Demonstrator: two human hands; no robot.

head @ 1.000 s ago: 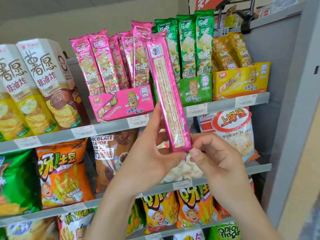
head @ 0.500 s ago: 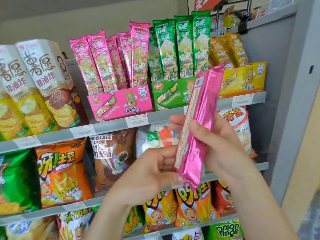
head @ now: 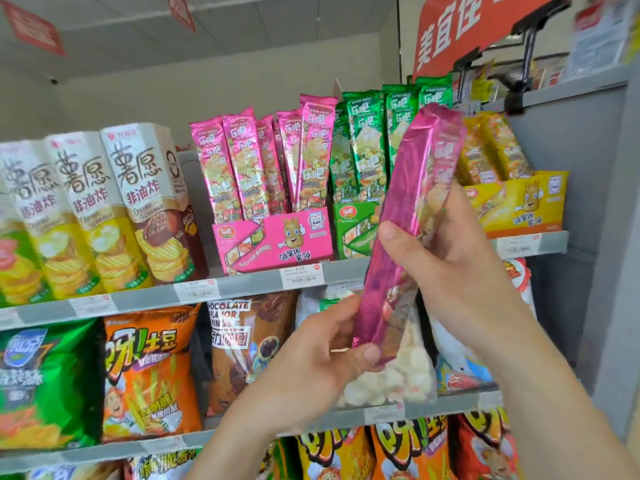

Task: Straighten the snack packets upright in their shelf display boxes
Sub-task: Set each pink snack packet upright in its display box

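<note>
A: What has changed in the last second?

B: The pink packet point(head: 412, 216) was first held with its plain back and seam toward the camera. Now it is turned, so the printed front begins to show on its right side. It also leans to the right, with its top in front of the green packets point(head: 367, 150).

A: How do the hands hold it?

B: The left hand point(head: 322, 358) pinches the bottom end between thumb and fingers. The right hand point(head: 446, 258) is closed around the middle, thumb in front. Both are shut on the packet, which is out in the air before the shelf, not in any box.

A: What does this mean for the task?

B: I think the person is turning the front forward before putting it back. The pink box point(head: 273, 240) to the left is its likely place. Its packets stand there but lean a little.

A: Can you read anything?

B: The packets carry "乐吧". The tall cartons point(head: 138, 202) at left say "薯愿" and "非油炸". A price tag point(head: 302, 275) under the pink box shows about "2.50". A brown bag point(head: 242, 341) lower down reads "CHOCOLATE". The red sign point(head: 460, 32) above shows "美宜佳", partly cut off.
</note>
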